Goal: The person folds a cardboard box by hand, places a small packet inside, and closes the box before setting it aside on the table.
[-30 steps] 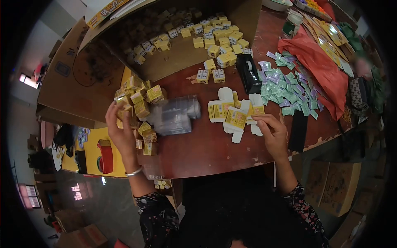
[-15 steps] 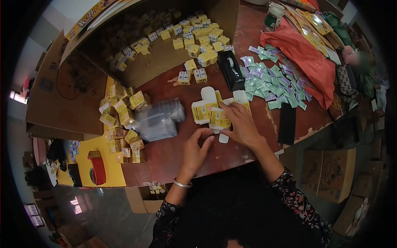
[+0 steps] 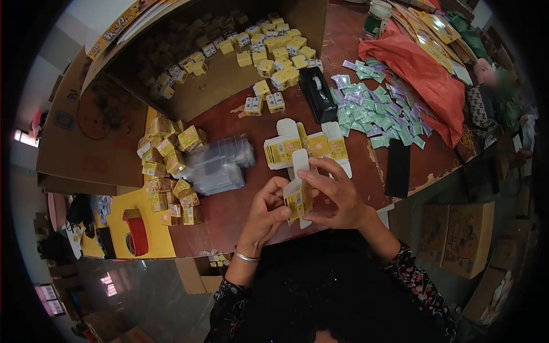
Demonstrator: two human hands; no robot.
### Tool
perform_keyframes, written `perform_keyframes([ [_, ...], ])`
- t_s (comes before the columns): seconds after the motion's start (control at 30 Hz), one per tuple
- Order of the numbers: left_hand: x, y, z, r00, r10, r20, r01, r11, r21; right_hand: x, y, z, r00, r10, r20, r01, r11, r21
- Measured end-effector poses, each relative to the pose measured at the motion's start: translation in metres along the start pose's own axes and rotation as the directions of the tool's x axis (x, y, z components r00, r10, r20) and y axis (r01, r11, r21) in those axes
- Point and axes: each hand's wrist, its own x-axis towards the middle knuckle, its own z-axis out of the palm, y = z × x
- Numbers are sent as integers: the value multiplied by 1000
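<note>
Between my two hands is a small yellow box (image 3: 298,200) with white flaps standing out at its top and bottom. My left hand (image 3: 266,210) grips its left side with the thumb in front. The fingers and thumb of my right hand (image 3: 337,197) hold its right edge and upper flap. Just beyond lie unfolded yellow cartons (image 3: 280,153) on the red table. Left of them rests a stack of clear plastic packaging (image 3: 220,166), beside a pile of closed yellow boxes (image 3: 171,148).
A large cardboard box (image 3: 211,94) on its side holds many small yellow-and-white boxes. A black tape dispenser (image 3: 318,96) stands near green and purple sachets (image 3: 374,111) and a red plastic bag (image 3: 420,77). A red tape roll holder (image 3: 135,231) lies at left.
My right hand has lifted a carton off the cartons on the table and brought it closer to me. My left hand has closed on it, and the carton is now opened out into a box.
</note>
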Motion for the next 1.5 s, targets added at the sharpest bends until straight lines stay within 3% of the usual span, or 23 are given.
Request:
perform_keyframes([
  [0.07,-3,2,4,994,45,-101,-35,994,104,0,-2,-3,999,47,-14,-45,996,77],
  [0.27,-10,-5,26,951,291,-108,-247,921,302,-6,-6,-5,968,242,62,-245,868,433],
  [0.33,-17,-11,27,955,292,-56,-250,890,380,-8,-7,-2,952,274,136,-306,847,435],
  [0.4,-19,-12,30,947,320,-23,-276,849,450,-9,-8,3,960,262,101,-279,849,449],
  [0.67,-20,-7,32,952,300,57,-294,851,435,-1,-22,12,939,329,96,-307,680,666],
  [0.77,-22,-4,33,961,266,69,-267,847,460,-3,-17,12,947,302,112,-301,708,639],
  [0.83,-23,-3,32,964,251,90,-263,843,469,-2,-9,4,967,210,145,-255,803,539],
  [1.07,-24,-2,32,977,191,99,-215,902,375,8,2,-3,988,-80,128,44,963,265],
  [1.17,-29,-2,28,988,131,77,-151,920,361,16,-15,-10,988,-13,154,4,998,58],
  [1.3,-23,-4,32,978,192,81,-208,878,432,12,-11,-8,983,8,183,-37,988,152],
  [1.37,-27,-10,18,991,126,48,-134,889,437,-1,-4,0,981,63,184,-106,966,236],
  [1.47,-28,-13,20,991,132,-24,-115,924,366,-6,-1,0,986,157,49,-162,872,462],
  [1.5,-28,-12,23,987,149,-54,-123,936,329,-6,-5,-4,966,257,16,-219,786,579],
])
